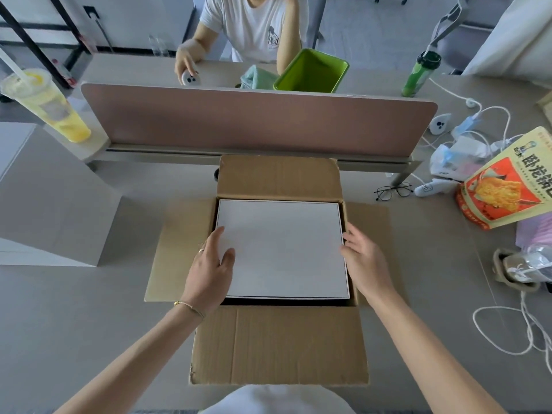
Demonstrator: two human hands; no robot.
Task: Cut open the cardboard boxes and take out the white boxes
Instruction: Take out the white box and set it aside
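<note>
White box (pixel 283 249): lying flat inside the opened cardboard box (pixel 279 345) on the desk (pixel 74 324), flaps folded out, cutting done for this carton. You are resting your left hand (pixel 210 264) with relaxed fingers on its left edge, while your right hand (pixel 363 261) is reaching, fingers loosely spread, to its right edge; neither is gripping. Lifting out is still pending; no other cartons are showing.
</note>
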